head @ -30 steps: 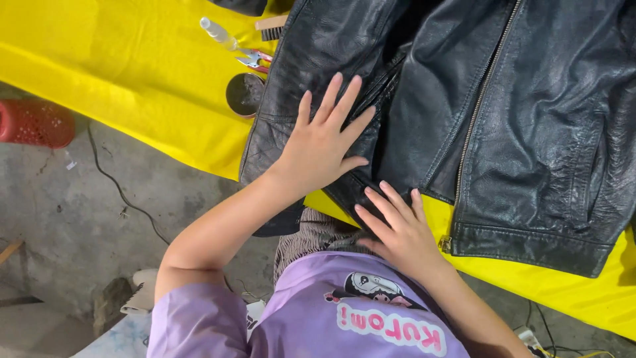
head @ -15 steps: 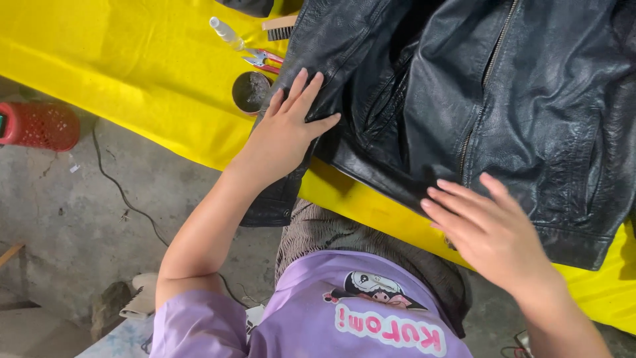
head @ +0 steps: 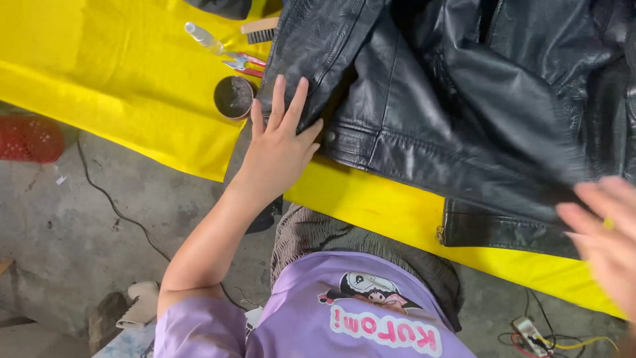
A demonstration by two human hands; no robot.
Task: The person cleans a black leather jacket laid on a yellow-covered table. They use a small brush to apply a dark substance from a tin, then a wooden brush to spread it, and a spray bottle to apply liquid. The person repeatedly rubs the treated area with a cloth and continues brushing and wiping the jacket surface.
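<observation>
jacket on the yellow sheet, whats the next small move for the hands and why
Probably lay the right hand flat on the black jacket. The left hand already presses its left edge beside the round tin, while the right hand is blurred above the lower hem, so that side looks unheld.

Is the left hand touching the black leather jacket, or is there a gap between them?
Touching. The head view shows the left hand lying flat, its fingers spread on the edge of the black leather jacket.

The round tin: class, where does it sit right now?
In the head view, the round tin sits on the yellow cloth, just left of the left hand and the black leather jacket, below the pliers.
</observation>
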